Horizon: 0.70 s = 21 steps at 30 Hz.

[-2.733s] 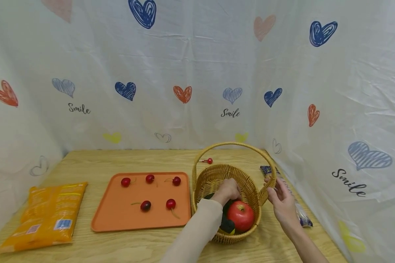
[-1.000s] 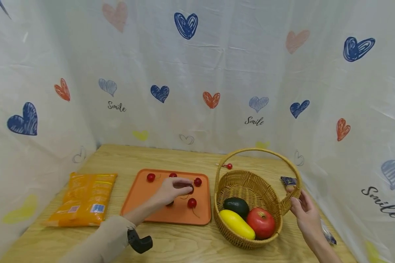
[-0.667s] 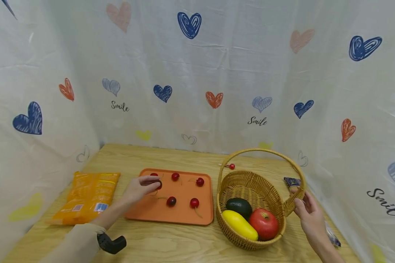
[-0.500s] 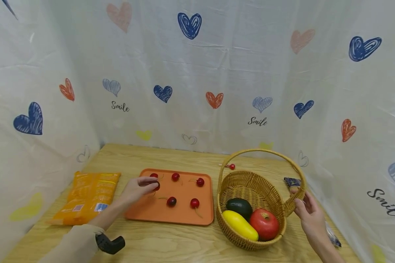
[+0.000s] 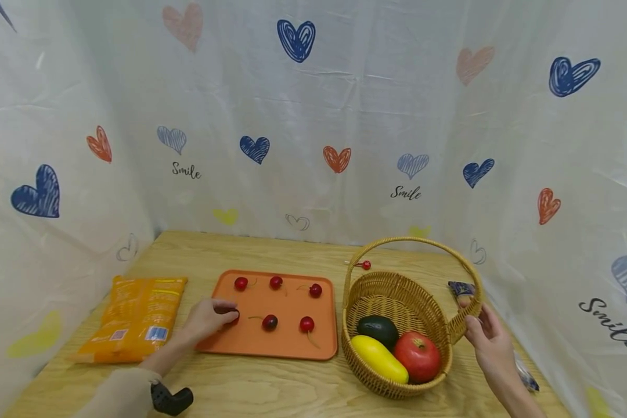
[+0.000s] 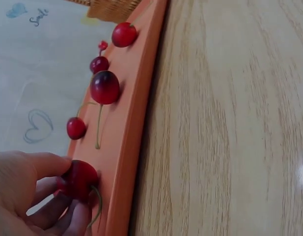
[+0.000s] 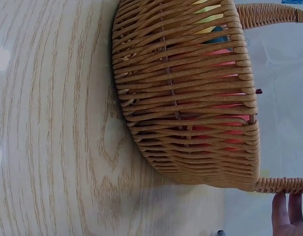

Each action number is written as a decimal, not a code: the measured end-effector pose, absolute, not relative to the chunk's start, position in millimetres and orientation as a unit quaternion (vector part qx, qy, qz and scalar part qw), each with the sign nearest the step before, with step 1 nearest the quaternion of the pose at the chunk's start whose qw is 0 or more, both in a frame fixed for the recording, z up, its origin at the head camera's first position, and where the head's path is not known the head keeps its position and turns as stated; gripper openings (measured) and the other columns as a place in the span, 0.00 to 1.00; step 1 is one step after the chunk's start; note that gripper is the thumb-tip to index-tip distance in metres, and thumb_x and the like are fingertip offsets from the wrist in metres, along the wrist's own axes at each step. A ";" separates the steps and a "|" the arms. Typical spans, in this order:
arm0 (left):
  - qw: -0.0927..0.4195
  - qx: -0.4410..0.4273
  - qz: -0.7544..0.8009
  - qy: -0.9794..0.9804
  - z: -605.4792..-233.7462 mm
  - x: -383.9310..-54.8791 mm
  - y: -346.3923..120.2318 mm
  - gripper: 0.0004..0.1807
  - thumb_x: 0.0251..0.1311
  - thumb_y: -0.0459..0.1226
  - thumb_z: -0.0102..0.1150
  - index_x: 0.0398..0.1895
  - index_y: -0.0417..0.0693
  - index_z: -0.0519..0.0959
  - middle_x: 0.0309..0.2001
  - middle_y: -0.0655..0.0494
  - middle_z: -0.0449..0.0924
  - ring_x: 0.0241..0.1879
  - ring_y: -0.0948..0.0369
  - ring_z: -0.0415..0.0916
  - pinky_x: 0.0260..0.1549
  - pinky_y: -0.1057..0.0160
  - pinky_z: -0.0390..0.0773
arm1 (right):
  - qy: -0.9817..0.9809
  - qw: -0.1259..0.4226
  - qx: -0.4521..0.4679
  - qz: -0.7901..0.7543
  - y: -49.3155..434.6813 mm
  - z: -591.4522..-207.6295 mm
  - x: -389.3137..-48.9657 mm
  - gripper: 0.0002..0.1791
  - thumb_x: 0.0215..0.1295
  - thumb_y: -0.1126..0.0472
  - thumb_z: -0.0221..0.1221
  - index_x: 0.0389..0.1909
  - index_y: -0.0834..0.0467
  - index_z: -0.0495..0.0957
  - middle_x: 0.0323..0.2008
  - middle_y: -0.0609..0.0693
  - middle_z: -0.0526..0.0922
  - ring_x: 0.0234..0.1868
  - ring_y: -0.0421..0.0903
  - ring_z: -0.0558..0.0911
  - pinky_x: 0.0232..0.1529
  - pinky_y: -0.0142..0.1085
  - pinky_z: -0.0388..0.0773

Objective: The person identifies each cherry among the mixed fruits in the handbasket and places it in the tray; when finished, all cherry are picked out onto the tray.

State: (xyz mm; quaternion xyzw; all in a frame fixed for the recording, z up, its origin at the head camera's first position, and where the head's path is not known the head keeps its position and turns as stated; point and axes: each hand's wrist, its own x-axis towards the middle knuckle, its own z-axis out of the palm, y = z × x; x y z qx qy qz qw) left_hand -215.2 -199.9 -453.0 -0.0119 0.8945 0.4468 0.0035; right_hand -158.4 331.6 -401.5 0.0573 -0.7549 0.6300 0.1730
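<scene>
My left hand (image 5: 209, 318) pinches a dark red cherry (image 6: 78, 181) between thumb and fingers, low at the left front of the orange tray (image 5: 287, 342). Its green stem hangs down in the left wrist view. Several other cherries with stems lie on the tray, among them a two-toned dark one (image 5: 269, 323) beside the hand. At the right, my right hand (image 5: 491, 342) holds the side of the wicker basket's handle (image 5: 462, 325). Inside the basket (image 5: 397, 284) lie a dark green avocado (image 5: 378, 330), a yellow oblong fruit (image 5: 379, 359) and a red pomegranate (image 5: 417, 356).
An orange plastic packet (image 5: 136, 316) lies left of the tray. A small red lollipop-like item (image 5: 366, 265) is behind the basket. Beyond the right hand lies a long packet with dark blue ends (image 5: 461, 288), partly hidden. Printed curtains enclose the wooden table (image 5: 261, 383).
The left hand has come out of the basket and moved left with a cherry, then lowered from the tray's back left to its front left. The right hand stays at the handle.
</scene>
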 end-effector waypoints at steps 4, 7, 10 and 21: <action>-0.013 -0.006 0.446 0.895 -455.1 -212.9 -199.8 0.14 0.57 0.34 0.64 0.45 0.38 0.82 0.42 0.47 0.82 0.44 0.51 0.77 0.45 0.51 0.76 | -0.750 0.171 0.065 0.636 331.5 -401.9 -160.1 0.21 0.73 0.61 0.48 0.65 0.53 0.62 0.53 0.36 0.71 0.52 0.27 0.72 0.44 0.22 0.74; -0.022 -0.002 0.442 0.897 -455.1 -210.8 -199.6 0.13 0.57 0.33 0.64 0.44 0.38 0.82 0.41 0.48 0.82 0.44 0.51 0.77 0.45 0.50 0.75 | -0.749 0.167 0.066 0.638 330.6 -402.1 -161.2 0.21 0.73 0.61 0.47 0.65 0.53 0.62 0.53 0.36 0.70 0.52 0.27 0.72 0.44 0.22 0.74; -0.023 -0.008 0.440 0.897 -454.5 -209.2 -199.7 0.12 0.57 0.33 0.64 0.44 0.38 0.82 0.42 0.48 0.82 0.44 0.51 0.76 0.46 0.50 0.75 | -0.750 0.161 0.061 0.638 329.8 -402.0 -162.4 0.22 0.73 0.60 0.48 0.66 0.52 0.61 0.53 0.35 0.70 0.52 0.26 0.71 0.44 0.21 0.73; -0.031 0.007 0.480 0.877 -424.4 -229.4 -189.4 0.24 0.62 0.45 0.60 0.55 0.39 0.77 0.51 0.44 0.78 0.52 0.47 0.73 0.49 0.50 0.74 | -0.752 0.167 0.032 0.637 331.1 -395.7 -160.1 0.26 0.72 0.58 0.49 0.69 0.54 0.58 0.52 0.33 0.70 0.51 0.24 0.71 0.44 0.20 0.72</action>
